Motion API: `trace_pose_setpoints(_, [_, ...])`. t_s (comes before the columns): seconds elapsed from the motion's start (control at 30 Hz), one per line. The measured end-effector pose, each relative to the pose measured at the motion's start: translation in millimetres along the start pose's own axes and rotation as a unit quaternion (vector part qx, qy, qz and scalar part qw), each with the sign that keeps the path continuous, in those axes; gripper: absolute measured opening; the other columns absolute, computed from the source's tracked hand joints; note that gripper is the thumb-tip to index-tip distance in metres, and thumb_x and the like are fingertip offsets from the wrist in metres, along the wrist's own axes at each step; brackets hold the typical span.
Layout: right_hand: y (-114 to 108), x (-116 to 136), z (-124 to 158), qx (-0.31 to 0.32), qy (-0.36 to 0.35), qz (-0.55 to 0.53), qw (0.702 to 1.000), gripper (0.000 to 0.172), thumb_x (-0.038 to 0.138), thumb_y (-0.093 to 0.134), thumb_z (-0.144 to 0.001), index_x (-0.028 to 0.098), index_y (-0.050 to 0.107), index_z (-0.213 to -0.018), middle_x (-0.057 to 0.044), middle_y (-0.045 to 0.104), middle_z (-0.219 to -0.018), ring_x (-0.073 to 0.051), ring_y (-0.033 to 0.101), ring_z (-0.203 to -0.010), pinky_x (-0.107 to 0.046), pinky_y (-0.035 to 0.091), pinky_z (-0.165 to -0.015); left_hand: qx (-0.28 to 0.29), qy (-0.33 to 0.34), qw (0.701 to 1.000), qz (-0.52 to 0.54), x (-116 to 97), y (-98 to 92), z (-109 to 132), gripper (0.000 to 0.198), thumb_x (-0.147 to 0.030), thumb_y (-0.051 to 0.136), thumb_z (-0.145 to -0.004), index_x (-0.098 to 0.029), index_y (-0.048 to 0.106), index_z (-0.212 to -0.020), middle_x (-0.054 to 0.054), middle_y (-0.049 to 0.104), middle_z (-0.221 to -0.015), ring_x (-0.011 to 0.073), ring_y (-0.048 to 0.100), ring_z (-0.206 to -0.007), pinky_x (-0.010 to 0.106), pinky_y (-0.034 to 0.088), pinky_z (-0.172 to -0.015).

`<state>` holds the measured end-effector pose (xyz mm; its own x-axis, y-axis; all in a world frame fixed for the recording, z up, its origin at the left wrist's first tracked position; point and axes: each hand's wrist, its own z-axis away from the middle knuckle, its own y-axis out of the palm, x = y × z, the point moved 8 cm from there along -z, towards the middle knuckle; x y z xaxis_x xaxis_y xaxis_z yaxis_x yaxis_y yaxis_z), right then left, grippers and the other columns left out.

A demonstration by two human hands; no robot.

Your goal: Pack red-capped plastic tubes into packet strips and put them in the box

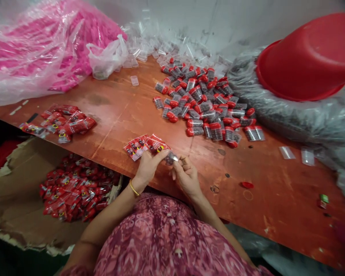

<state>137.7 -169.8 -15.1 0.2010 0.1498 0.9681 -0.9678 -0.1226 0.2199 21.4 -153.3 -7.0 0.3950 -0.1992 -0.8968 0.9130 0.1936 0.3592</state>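
l. hand [146, 168]: thumb & fingers pinching sm. clear-&-dark piece [171, 158], glossy, exact shape blurred. r. hand [187, 177]: thumb & forefinger tips pinching same piece at its r. side, other fingers curled. piece betw. both hands, nr. front edge of table [276, 203].

yellow bangle [134, 188], smooth, l. wrist.

fanned packets [136, 146]: flat, red, printed plastic, just beyond l. hand; can't tell if gripped too.

table: red-brown, scuffed, stained.

packet pile [71, 122]: glossy, plump, l. side.

carton [14, 191]: brown cardbd, torn rim, below table; holds boxed packets [74, 188], red, shiny.

container heap [199, 101]: clear plastic w/ dark contents, rounded red caps, beyond hands.

red cup-shaped bit [247, 185], sm., r. of hands.

pink-filled bag [51, 46]: crinkled clear film, far l.

red tub [304, 57]: smooth, tapered, upturned on dark-filled bag [287, 119], wrinkled clear film.
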Motion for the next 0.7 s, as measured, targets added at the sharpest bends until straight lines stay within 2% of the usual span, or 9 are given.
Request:
trace_pose_setpoints(0.17, [-4, 4, -5, -0.035, -0.018, 0.008, 0.999, 0.035, 0.051, 0.067, -0.069, 0.022, 0.050, -0.079, 0.009, 0.050, -0.050, -0.006, 0.040, -0.036, -0.019, 0.032, -0.037, 0.066, -0.021, 0.998, 0.004, 5, 12.4, 6, 0.023, -0.034, 0.075, -0.062, -0.015, 0.062, -0.064, -0.001, 0.062, -0.062, 0.0101, 0.054, -0.058, 0.022, 0.046, -0.057])
trace_pose_setpoints(0.3, [-5, 13, -10, -0.061, -0.077, 0.118, 0.988, 0.037, 0.046, 0.074, -0.063, 0.021, 0.047, -0.060, 0.008, 0.044, -0.049, -0.006, 0.037, -0.043, -0.020, 0.032, -0.043, 0.055, -0.111, 0.989, 0.076, 14, 3.3, 15, 0.027, -0.032, 0.080, -0.055, -0.014, 0.061, -0.062, -0.003, 0.059, -0.057, 0.0076, 0.052, -0.052, 0.019, 0.043, -0.052])
trace_pose_setpoints(0.37, [6, 18, -13, -0.034, -0.114, 0.214, 0.970, 0.037, 0.046, 0.074, -0.065, 0.020, 0.048, -0.058, 0.007, 0.044, -0.050, -0.007, 0.038, -0.046, -0.022, 0.032, -0.046, 0.058, -0.163, 0.980, 0.097, 20, -6.0, 23, 0.029, -0.035, 0.081, -0.055, -0.015, 0.063, -0.065, -0.001, 0.062, -0.058, 0.0095, 0.055, -0.052, 0.021, 0.046, -0.053])
trace_pose_setpoints(0.43, [24, 21, -15, 0.033, -0.164, 0.306, 0.937, 0.038, 0.052, 0.074, -0.063, 0.021, 0.053, -0.061, 0.004, 0.050, -0.054, -0.010, 0.042, -0.050, -0.024, 0.036, -0.052, 0.061, -0.204, 0.973, 0.090, 25, -21.8, 34, 0.031, -0.036, 0.081, -0.054, -0.015, 0.065, -0.071, 0.003, 0.067, -0.062, 0.0132, 0.060, -0.053, 0.025, 0.050, -0.056])
trace_pose_setpoints(0.5, [42, 24, -20, 0.112, -0.223, 0.380, 0.891, 0.043, 0.060, 0.071, -0.062, 0.020, 0.059, -0.071, -0.001, 0.058, -0.064, -0.014, 0.051, -0.060, -0.028, 0.042, -0.060, 0.046, -0.226, 0.971, 0.061, 25, -48.7, 44, 0.033, -0.034, 0.082, -0.052, -0.014, 0.067, -0.074, 0.005, 0.070, -0.067, 0.0171, 0.065, -0.057, 0.029, 0.053, -0.062])
trace_pose_setpoints(0.57, [39, 28, -33, 0.127, -0.260, 0.454, 0.843, 0.046, 0.062, 0.059, -0.073, 0.019, 0.063, -0.088, -0.007, 0.065, -0.081, -0.020, 0.057, -0.077, -0.034, 0.045, -0.073, -0.007, -0.229, 0.973, 0.017, 19, -91.1, 55, 0.033, -0.034, 0.082, -0.052, -0.014, 0.067, -0.073, 0.008, 0.072, -0.071, 0.0214, 0.068, -0.064, 0.033, 0.054, -0.069])
trace_pose_setpoints(0.6, [28, 30, -45, 0.098, -0.263, 0.496, 0.822, 0.045, 0.058, 0.051, -0.081, 0.018, 0.062, -0.097, -0.010, 0.066, -0.092, -0.023, 0.057, -0.087, -0.037, 0.044, -0.080, -0.056, -0.222, 0.973, -0.012, 13, -119.3, 61, 0.032, -0.037, 0.080, -0.053, -0.014, 0.067, -0.071, 0.009, 0.073, -0.072, 0.0234, 0.069, -0.068, 0.035, 0.054, -0.073])
trace_pose_setpoints(0.63, [10, 34, -59, 0.039, -0.251, 0.542, 0.801, 0.041, 0.051, 0.044, -0.088, 0.016, 0.060, -0.104, -0.013, 0.065, -0.103, -0.025, 0.055, -0.095, -0.040, 0.042, -0.086, -0.114, -0.209, 0.970, -0.058, 4, -150.9, 68, 0.031, -0.039, 0.078, -0.054, -0.014, 0.066, -0.069, 0.009, 0.073, -0.073, 0.0251, 0.069, -0.072, 0.036, 0.054, -0.076])
trace_pose_setpoints(0.7, [-33, 38, -83, -0.079, -0.199, 0.629, 0.748, 0.043, 0.042, 0.045, -0.088, 0.010, 0.055, -0.116, -0.020, 0.057, -0.120, -0.031, 0.049, -0.109, -0.046, 0.037, -0.093, -0.234, -0.168, 0.931, -0.224, -23, -216.4, 85, 0.027, -0.042, 0.070, -0.061, -0.016, 0.064, -0.066, 0.007, 0.073, -0.071, 0.0279, 0.069, -0.080, 0.039, 0.053, -0.078])
